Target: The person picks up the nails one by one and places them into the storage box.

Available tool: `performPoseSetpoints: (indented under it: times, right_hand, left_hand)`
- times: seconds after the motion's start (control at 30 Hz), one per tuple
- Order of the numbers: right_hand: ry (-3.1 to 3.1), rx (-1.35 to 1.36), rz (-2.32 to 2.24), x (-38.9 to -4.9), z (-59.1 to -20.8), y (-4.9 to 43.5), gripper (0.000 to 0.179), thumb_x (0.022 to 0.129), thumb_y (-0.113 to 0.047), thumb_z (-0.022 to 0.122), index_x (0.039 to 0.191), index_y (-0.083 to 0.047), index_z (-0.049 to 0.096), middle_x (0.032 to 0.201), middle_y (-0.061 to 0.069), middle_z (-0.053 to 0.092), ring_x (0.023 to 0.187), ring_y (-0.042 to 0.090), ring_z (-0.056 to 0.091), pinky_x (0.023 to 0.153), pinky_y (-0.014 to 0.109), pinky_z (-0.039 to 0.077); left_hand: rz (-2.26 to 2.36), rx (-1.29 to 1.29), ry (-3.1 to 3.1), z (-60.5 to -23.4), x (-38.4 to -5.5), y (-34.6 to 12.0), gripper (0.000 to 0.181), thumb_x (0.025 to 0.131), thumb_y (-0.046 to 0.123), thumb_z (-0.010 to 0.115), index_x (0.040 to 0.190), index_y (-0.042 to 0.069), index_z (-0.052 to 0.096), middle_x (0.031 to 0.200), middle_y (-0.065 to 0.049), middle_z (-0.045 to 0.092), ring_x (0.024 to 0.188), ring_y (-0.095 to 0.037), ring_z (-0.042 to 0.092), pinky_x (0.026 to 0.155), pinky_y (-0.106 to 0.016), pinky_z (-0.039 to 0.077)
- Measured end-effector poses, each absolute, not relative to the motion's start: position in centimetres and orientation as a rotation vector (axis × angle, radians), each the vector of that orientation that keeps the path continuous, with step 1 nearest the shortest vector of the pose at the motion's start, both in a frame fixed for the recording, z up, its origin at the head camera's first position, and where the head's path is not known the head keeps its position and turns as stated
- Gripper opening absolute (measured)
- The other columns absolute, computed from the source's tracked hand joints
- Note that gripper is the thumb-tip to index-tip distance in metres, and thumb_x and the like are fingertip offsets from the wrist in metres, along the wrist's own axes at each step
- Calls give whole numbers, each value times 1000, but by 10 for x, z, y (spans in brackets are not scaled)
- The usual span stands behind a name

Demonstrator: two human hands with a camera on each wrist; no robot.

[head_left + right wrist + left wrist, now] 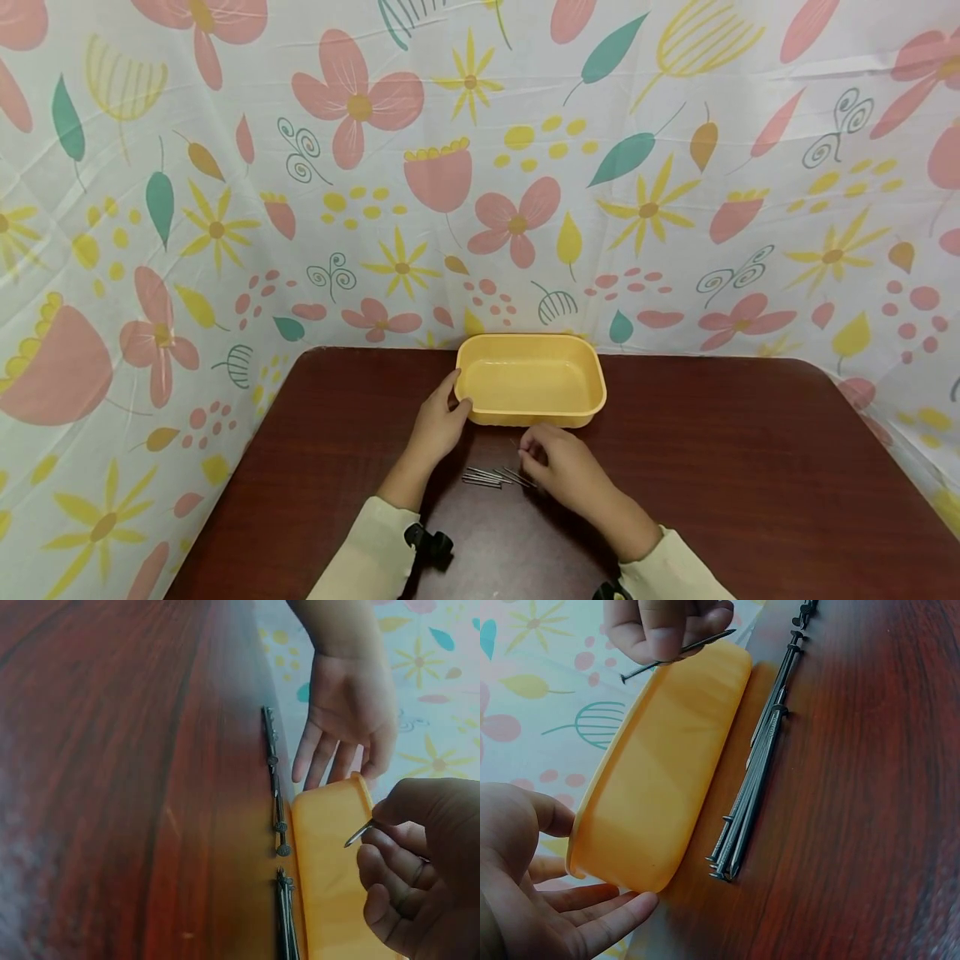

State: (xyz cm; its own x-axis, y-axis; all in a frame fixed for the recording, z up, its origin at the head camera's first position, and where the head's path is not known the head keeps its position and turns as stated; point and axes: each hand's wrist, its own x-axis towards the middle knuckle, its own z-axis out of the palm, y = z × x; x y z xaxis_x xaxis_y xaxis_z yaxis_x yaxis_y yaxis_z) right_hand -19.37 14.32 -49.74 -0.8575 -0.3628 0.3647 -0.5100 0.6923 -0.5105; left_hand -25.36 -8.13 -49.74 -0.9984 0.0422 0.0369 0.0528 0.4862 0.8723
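Observation:
A yellow plastic tub [536, 414] stands on the table, and nothing shows inside it in the head view. My left hand [438, 423] is at its left end, fingers mostly straight and touching the end wall and rim [571, 844]. Just in front of the tub, my right hand [566, 467] pinches one metal nail [641, 671] between thumb and fingertips. The nail's pointed end [356, 835] sticks out past the fingers. Between the hands, several more nails [483, 477] lie on the table in loose bunches, heads and points facing different ways.
The dark red-brown wooden table [720, 467] runs out to both sides of the tub. A floral cloth [517, 167] hangs behind the table's back edge and along its left side. A black wrist strap [429, 543] sits at the left sleeve.

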Motion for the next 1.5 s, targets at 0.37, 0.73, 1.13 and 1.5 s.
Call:
performPoseSetpoints:
  times: [0.37, 0.73, 1.13, 1.5]
  right_hand:
    - [-2590, 615, 986, -200, -485, 156, 13, 90, -11, 74, 91, -21, 65, 88, -12, 63, 74, 0, 55, 66, 21, 50]
    - [-2480, 576, 1066, -210, -478, 168, 13, 91, -8, 73, 93, -17, 63, 84, -8, 61, 73, 3, 53, 64, 24, 50]
    - [-2386, 521, 1074, -227, -474, 176, 9, 92, -8, 71, 96, -13, 64, 83, -5, 62, 73, 4, 55, 64, 24, 50]
    - [-2381, 396, 1098, -246, -469, 181, 4, 96, -12, 67, 97, -9, 65, 84, 0, 64, 73, 9, 56, 64, 29, 52]
  left_hand:
    - [-1593, -66, -2690, -498, -254, -81, 59, 101, 26, 56, 157, 18, 39, 157, -12, 45, 129, -30, 58, 91, -42, 54]
    - [-1612, -79, -2688, -498, -253, -82, 60, 101, 28, 55, 157, 19, 38, 158, -13, 44, 129, -32, 59, 88, -40, 55]
    - [-1614, -86, -2691, -496, -253, -82, 60, 101, 29, 55, 158, 19, 38, 157, -15, 44, 125, -30, 60, 86, -39, 53]
    - [-1604, -85, -2691, -500, -254, -82, 60, 101, 28, 54, 158, 19, 37, 156, -14, 45, 124, -31, 60, 86, -38, 54]
